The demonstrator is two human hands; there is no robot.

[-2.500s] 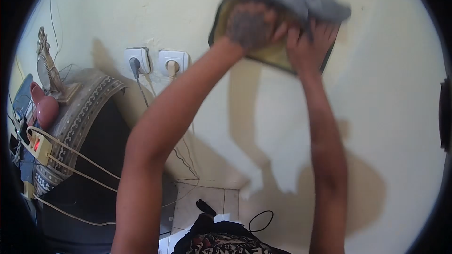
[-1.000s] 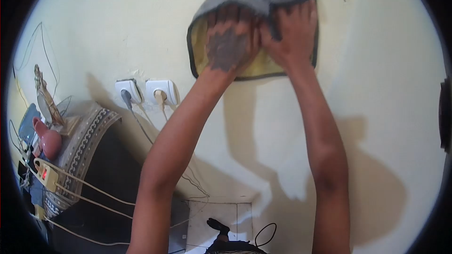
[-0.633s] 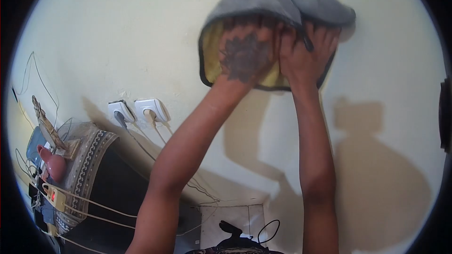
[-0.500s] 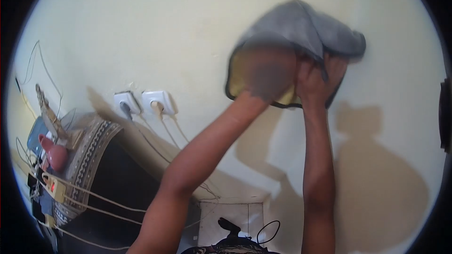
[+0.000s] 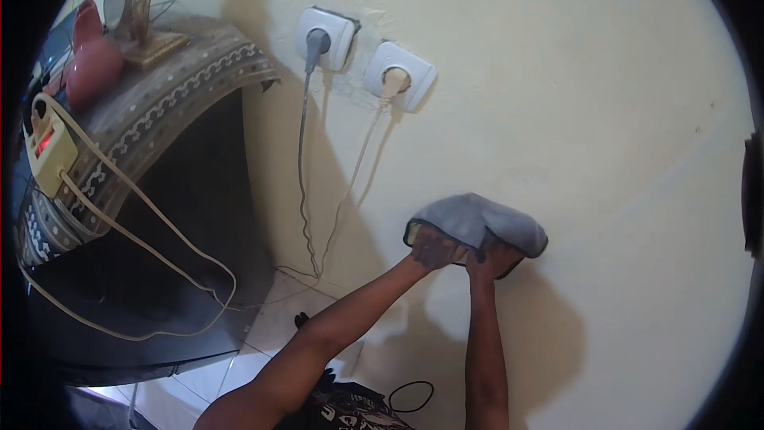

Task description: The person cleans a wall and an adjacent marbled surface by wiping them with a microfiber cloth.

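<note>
Cloth (image 5: 460, 216) dropping from above level of cream-plugged socket (image 5: 418, 84) to below and right of it, so lower wall (image 5: 605, 183) now apparently getting contact. I'm resting left hand (image 5: 434, 249) and right hand (image 5: 500, 256) on cloth; fold hiding fingertips, can't tell whether they're clenching.

Grey-and-yellow cloth (image 5: 458, 215), black-edged, lies against the cream wall (image 5: 605, 167); its upper part folds forward, grey face outward, creased.

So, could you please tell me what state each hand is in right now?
Left hand: on the cloth, partly covered by it; open or closed cannot be told.
Right hand: also on the cloth, partly covered; cannot be told either.
</note>
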